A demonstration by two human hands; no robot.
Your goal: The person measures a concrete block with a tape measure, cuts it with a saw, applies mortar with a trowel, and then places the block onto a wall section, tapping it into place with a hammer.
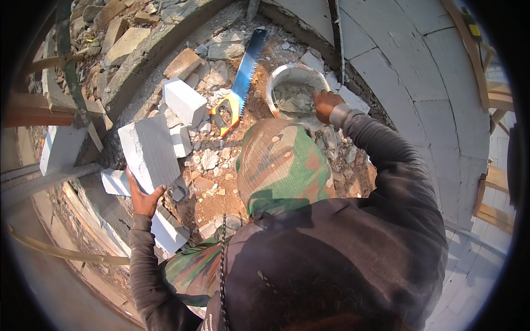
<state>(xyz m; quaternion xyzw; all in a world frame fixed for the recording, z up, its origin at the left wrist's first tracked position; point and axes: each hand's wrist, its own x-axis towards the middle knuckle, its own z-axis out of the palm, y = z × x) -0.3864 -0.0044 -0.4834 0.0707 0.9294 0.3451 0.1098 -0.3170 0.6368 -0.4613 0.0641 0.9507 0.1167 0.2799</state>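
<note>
Block [148, 150]: white, large, tilted on the rubble at left, gripped at its lower edge by the left hand [144, 198], thumb on the face, fingers curled behind. Bucket [294, 91]: white, round, upright further up on the dirt, grey mortar inside. Right hand [324, 103]: reached over the bucket's near rim, fingers bent down into it; whether closed on anything, could not tell. Saw [243, 80]: blue blade, orange and yellow handle, flat on the ground between block and bucket, touching neither. Smaller white block [185, 101] just above the held one, apart from it; another white piece [169, 231] below the left wrist. Broken chips and brown soil spread all about. Curved wall [419, 94] of pale blocks to the right, close behind the bucket. Green patterned trouser knee [281, 165] raised in the middle, dark sleeves on both arms.
</note>
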